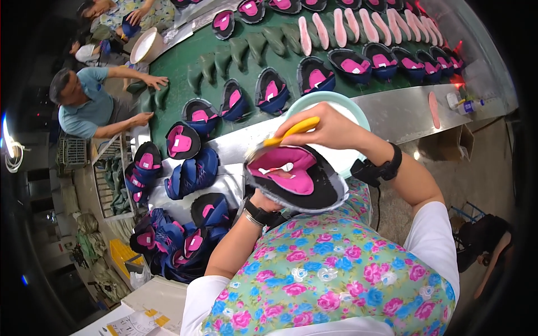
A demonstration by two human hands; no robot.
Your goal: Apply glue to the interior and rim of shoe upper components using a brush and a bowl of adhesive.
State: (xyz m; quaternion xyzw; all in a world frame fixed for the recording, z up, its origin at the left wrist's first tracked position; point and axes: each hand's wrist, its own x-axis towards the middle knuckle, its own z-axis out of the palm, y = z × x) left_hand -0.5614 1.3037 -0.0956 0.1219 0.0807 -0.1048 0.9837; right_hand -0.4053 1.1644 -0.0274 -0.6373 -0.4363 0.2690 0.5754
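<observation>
My right hand (332, 126) is closed round the yellow handle of a brush (300, 127). The brush's pale bristles touch the black rim of a shoe upper (322, 189), near its left end. This upper is turned with its opening and pink lining toward me, and a white piece shows inside. My left hand (265, 203) grips the upper from below; most of its fingers are hidden behind it. Just beyond my right hand stands a pale green basin (358, 112) with white contents, partly covered by my arm and the upper.
A green conveyor belt (179, 70) carries rows of shoe uppers, dark green shoe lasts (239, 49) and pink insoles (340, 28). Piled blue uppers (168, 241) lie at my left. A co-worker (84, 103) handles lasts at the belt's left end. A small bottle (469, 106) stands far right.
</observation>
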